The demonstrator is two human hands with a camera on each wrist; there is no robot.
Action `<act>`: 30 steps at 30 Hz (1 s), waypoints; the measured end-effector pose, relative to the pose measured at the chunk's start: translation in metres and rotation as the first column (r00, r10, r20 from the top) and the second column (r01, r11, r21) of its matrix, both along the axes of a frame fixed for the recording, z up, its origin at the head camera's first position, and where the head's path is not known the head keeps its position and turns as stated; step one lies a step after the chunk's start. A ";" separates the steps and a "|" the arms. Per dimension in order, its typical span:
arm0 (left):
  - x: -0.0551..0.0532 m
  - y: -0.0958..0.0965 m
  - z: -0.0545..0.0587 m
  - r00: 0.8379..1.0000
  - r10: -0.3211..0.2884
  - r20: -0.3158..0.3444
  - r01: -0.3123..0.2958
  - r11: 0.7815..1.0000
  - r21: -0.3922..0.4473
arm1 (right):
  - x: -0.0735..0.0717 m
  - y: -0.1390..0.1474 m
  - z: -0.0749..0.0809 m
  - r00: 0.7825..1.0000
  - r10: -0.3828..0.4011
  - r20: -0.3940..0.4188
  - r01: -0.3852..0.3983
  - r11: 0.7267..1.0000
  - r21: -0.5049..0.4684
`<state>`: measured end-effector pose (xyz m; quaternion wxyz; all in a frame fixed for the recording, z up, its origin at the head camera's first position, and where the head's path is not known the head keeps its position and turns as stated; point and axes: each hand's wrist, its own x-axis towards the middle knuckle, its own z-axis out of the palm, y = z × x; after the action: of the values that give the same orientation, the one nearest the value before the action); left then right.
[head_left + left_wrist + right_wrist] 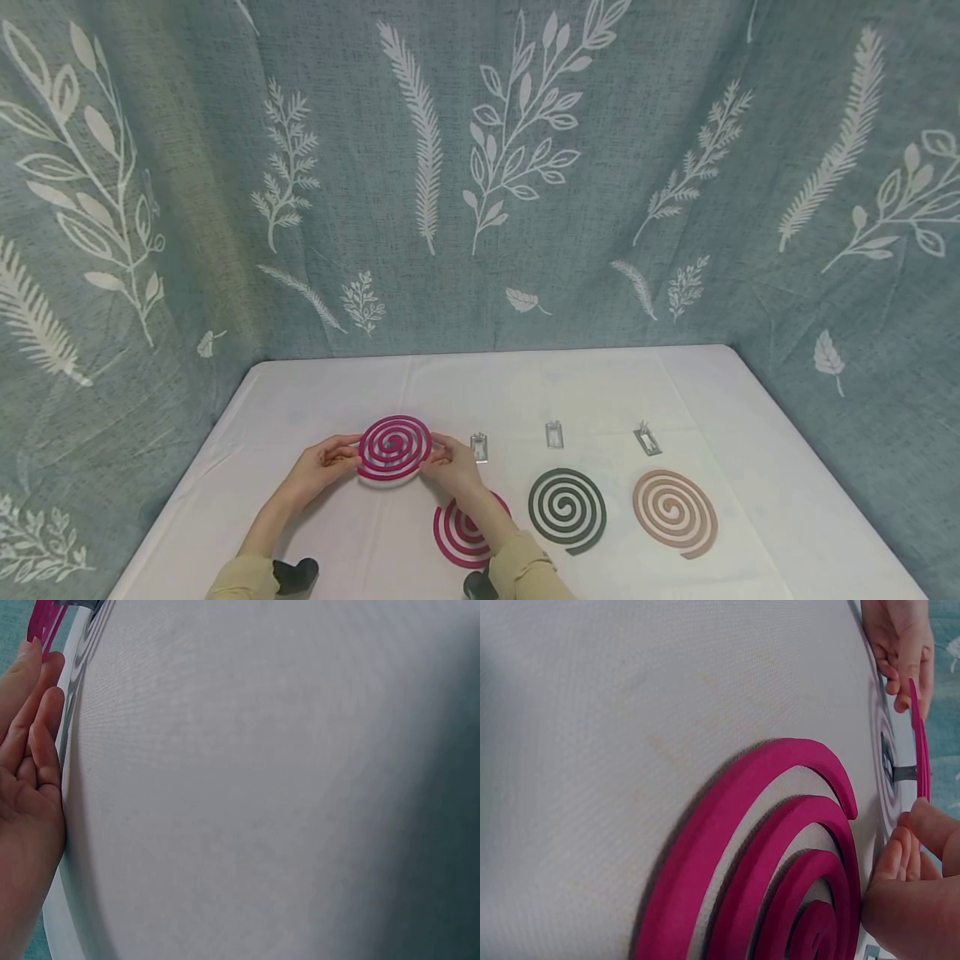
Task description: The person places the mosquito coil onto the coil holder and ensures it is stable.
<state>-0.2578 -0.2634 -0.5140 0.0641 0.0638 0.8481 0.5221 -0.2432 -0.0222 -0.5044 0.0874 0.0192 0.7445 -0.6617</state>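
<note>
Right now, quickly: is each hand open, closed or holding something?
Left hand: closed, pinching the raised pink coil by its edge.
Right hand: closed, pinching the same coil's opposite edge.

The lying magenta coil (757, 855) is showing a smooth, matt, plastic-like surface. Some 3 silvery frames (652, 452) are looking metallic. The white tablecloth (592, 787) is appearing finely woven, the teal curtain (450, 292) coarser and matt.
</note>
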 end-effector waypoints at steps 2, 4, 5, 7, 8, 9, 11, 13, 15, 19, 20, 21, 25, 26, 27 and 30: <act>0.000 0.000 0.000 1.000 0.001 -0.001 -0.001 1.000 -0.005 | 0.000 0.000 0.000 1.000 0.001 0.002 -0.001 1.000 -0.001; 0.001 0.000 0.000 1.000 0.000 -0.002 0.000 1.000 -0.007 | 0.000 0.000 0.000 1.000 0.004 0.001 -0.004 1.000 -0.006; 0.001 0.000 0.000 1.000 0.001 -0.002 -0.001 1.000 -0.007 | 0.000 0.000 0.000 1.000 0.005 0.000 -0.005 1.000 -0.008; 0.001 0.000 0.000 1.000 0.003 -0.001 -0.003 1.000 -0.001 | 0.001 0.001 -0.001 1.000 0.009 -0.006 -0.009 1.000 -0.009; 0.001 0.000 0.001 1.000 0.003 0.000 -0.003 1.000 0.002 | 0.001 0.001 -0.001 1.000 0.012 -0.009 -0.012 1.000 -0.007; 0.001 0.000 0.001 1.000 0.003 -0.001 -0.003 1.000 0.005 | 0.001 0.001 0.000 1.000 0.012 -0.012 -0.012 1.000 -0.011; 0.000 0.000 0.001 1.000 0.002 0.001 -0.002 1.000 0.009 | 0.001 0.001 -0.001 1.000 0.015 -0.016 -0.015 1.000 -0.013; 0.001 0.000 0.001 1.000 0.000 0.000 0.000 1.000 0.009 | 0.001 0.002 -0.001 1.000 0.015 -0.018 -0.015 1.000 -0.014; 0.001 0.000 0.002 1.000 -0.002 0.000 0.002 1.000 0.009 | 0.001 0.001 -0.001 1.000 0.015 -0.021 -0.015 1.000 -0.010; 0.001 0.000 0.002 1.000 -0.002 0.000 0.002 1.000 0.011 | 0.001 0.001 -0.001 1.000 0.011 -0.015 -0.011 1.000 -0.005; 0.001 0.000 0.002 1.000 -0.001 0.001 0.001 1.000 0.013 | 0.001 0.001 -0.001 1.000 0.009 -0.013 -0.009 1.000 -0.005; 0.001 0.000 0.002 1.000 -0.001 0.001 0.001 1.000 0.014 | 0.001 0.001 -0.001 1.000 0.007 -0.013 -0.008 1.000 -0.005; 0.001 0.000 0.002 1.000 -0.004 0.000 0.004 1.000 0.015 | 0.001 0.001 0.000 1.000 0.004 -0.013 -0.004 1.000 -0.005; 0.001 0.000 0.002 1.000 -0.005 -0.001 0.005 1.000 0.014 | 0.001 0.001 0.000 1.000 0.003 -0.012 -0.003 1.000 -0.006; 0.001 0.000 0.002 1.000 -0.005 -0.001 0.005 1.000 0.013 | 0.001 0.001 0.000 1.000 0.002 -0.013 -0.003 1.000 -0.007; 0.001 0.000 0.002 1.000 -0.003 0.001 0.003 1.000 0.007 | 0.001 0.001 0.000 1.000 0.002 -0.012 -0.002 1.000 -0.006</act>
<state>-0.2571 -0.2632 -0.5124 0.0651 0.0651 0.8461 0.5251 -0.2426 -0.0215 -0.5047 0.0838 0.0141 0.7429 -0.6640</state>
